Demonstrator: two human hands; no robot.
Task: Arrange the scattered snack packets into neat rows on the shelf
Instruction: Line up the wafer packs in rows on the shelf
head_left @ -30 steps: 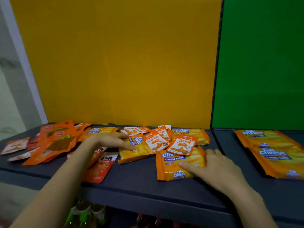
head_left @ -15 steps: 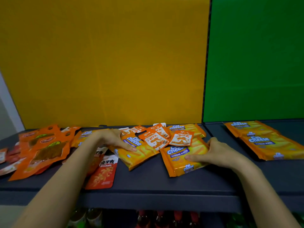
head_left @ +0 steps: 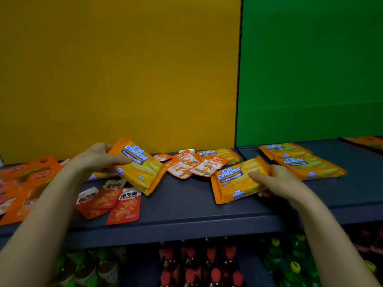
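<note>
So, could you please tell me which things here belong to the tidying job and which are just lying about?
Job: left hand gripping the tilted Cal Cheese packet; right hand holding a second Cal Cheese packet; small orange sachets; red packets; orange pouches; shelf.
Lying about: bottles below; yellow panel; green panel.

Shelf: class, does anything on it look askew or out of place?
Yes: orange sachets lie heaped at mixed angles at the back, and red packets overlap crookedly near the front edge. The left hand grips one tilted wafer packet, the right hand another.
</note>
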